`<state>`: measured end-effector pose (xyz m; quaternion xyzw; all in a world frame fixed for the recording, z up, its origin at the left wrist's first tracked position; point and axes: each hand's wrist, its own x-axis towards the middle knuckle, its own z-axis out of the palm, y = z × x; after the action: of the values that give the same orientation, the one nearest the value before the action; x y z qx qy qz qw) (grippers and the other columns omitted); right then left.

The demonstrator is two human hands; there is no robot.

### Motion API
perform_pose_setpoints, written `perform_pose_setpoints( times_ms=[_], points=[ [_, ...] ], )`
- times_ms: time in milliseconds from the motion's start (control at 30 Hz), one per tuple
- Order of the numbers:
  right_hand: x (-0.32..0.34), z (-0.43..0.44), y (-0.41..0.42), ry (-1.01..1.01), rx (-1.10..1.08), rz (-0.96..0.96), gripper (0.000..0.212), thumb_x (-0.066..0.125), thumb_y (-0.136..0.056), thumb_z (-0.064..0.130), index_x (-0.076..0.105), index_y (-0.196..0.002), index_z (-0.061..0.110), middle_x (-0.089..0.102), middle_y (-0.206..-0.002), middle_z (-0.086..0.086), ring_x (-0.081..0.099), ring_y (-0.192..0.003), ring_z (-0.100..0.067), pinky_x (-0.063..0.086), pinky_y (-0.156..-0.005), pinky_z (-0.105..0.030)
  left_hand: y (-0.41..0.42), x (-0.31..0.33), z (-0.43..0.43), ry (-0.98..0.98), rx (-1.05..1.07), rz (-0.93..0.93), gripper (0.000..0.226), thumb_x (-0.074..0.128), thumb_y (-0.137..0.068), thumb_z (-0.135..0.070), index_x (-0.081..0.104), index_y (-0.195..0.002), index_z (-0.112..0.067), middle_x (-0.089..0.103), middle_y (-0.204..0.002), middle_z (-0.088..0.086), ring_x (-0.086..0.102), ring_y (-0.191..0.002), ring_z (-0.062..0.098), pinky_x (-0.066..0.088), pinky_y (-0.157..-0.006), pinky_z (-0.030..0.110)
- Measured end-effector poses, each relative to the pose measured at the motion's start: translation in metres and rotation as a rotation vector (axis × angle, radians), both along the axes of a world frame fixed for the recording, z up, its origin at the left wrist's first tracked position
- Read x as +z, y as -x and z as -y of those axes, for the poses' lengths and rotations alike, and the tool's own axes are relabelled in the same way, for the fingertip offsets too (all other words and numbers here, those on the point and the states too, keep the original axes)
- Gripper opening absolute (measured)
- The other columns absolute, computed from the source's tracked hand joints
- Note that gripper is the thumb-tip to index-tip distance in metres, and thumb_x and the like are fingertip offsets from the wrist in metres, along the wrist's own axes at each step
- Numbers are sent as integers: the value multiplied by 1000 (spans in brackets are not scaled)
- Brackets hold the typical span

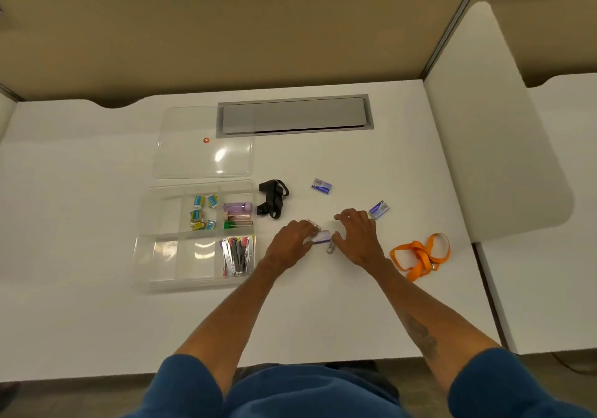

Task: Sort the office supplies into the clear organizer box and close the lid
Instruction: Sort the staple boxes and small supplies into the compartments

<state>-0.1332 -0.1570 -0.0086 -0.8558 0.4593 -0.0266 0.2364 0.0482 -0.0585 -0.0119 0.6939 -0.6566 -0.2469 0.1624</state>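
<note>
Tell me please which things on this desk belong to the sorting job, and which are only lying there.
Belong to the job:
- clear organizer box, partly filled
- its lid, off, behind the box
- small purple box between left hand and right hand
- two more small boxes
- black strap
- orange lanyard

Only lying there:
- grey cable hatch, part of the desk

White counter (355,165) with a grey cable hatch (295,115) set in it; beige partition wall (226,30) behind the hatch.
</note>
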Motion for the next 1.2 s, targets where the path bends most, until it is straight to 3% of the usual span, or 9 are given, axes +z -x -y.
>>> perform_pose_setpoints(
  times_ms=[167,367,633,767,900,1033,1200],
  points=[
    [-1,6,32,-35,106,-211,58,62,-82,44,47,-134,23,41,-143,-2,37,-129,-26,33,-100,-42,22,-9,2,-27,34,45,33,60,-91,-17,60,-124,-16,62,-124,6,55,-106,27,43,-88,32],
    [-5,8,44,25,136,-263,51,61,-85,36,47,-132,22,46,-137,-3,40,-123,-27,35,-91,-40,37,-11,11,-36,91,55,35,64,-88,-11,61,-122,-11,63,-122,10,58,-103,30,49,-86,37],
    [-8,5,40,-2,111,-238,53,64,-86,30,46,-134,20,45,-137,-4,39,-124,-26,36,-93,-38,43,-14,15,-57,121,49,29,58,-90,-7,62,-119,-10,64,-114,11,55,-99,31,48,-81,38],
    [-5,3,34,-1,27,-157,53,63,-87,35,47,-134,19,45,-138,-6,40,-126,-27,35,-97,-39,38,-10,12,-58,136,-1,30,58,-92,-12,59,-122,-13,61,-118,8,53,-101,25,45,-84,32],
    [2,2,10,-29,-48,40,54,68,-83,37,51,-129,15,51,-127,-8,48,-116,-25,40,-95,-37,20,4,3,21,129,12,32,61,-87,-11,59,-119,-12,60,-113,8,53,-97,25,41,-77,28],
    [15,-5,-32,-122,-70,228,52,71,-82,29,52,-126,9,50,-119,-8,51,-107,-21,45,-90,-30,-11,17,-9,95,192,45,32,67,-83,-12,60,-115,-12,61,-108,8,54,-94,25,50,-75,36],
    [31,-27,-92,-157,-2,355,50,70,-83,26,53,-128,10,53,-120,-8,50,-110,-18,42,-90,-23,-59,33,-39,129,347,73,42,70,-84,-16,58,-123,-12,63,-117,9,57,-106,26,48,-89,36]
  ],
)
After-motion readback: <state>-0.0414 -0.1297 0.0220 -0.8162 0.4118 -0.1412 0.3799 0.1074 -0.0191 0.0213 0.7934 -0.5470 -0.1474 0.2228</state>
